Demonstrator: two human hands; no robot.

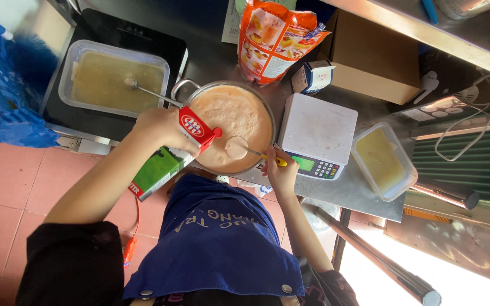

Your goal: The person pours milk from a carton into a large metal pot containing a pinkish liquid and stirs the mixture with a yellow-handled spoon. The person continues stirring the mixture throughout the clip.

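steel counter [211, 51] | pot [259, 102] | scale [316, 127] | two tubs [381, 161] | box [370, 56] | orange bag [273, 39]

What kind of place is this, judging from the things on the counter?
Probably a small food-prep kitchen or drink stall: a metal pot of orange mixture, a digital scale and tubs of prepared liquid stand on a steel counter.

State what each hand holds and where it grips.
Left hand: tilted carton, gripped near its top. Right hand: spoon, by its yellow handle.

Your pot [231, 133] is hemmed in: scale [316, 130] at 3 o'clock, orange bag [273, 39] at 12, tub [114, 76] at 10.
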